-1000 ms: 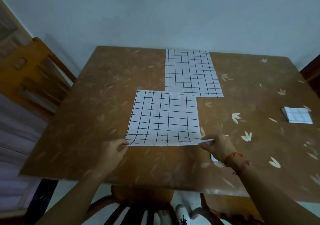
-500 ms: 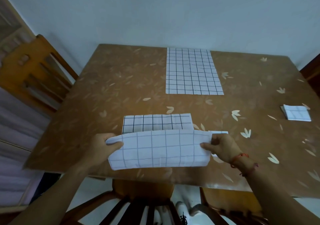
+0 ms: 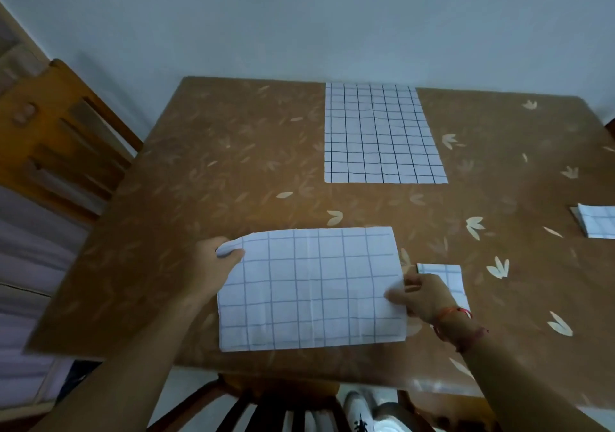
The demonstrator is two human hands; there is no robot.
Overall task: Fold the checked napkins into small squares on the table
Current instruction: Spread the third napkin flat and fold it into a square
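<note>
A white checked napkin (image 3: 311, 290) lies folded in half on the near part of the brown table (image 3: 233, 172), its paler back side up. My left hand (image 3: 213, 267) pinches its far left corner, thumb over a curl of cloth. My right hand (image 3: 421, 295) pinches the right edge about halfway down. An unfolded checked napkin (image 3: 382, 133) lies flat at the far middle. A small folded square (image 3: 447, 278) peeks out behind my right hand. Another folded square (image 3: 597, 225) sits at the right edge.
A wooden chair (image 3: 56, 138) stands at the table's left side against the wall. A second chair's back (image 3: 276, 405) is right below the near table edge. The pale wall runs behind the table's far edge.
Both hands carried the napkin's near edge up and over to its far edge, folding it in half. My right hand has since slid down the right side.
</note>
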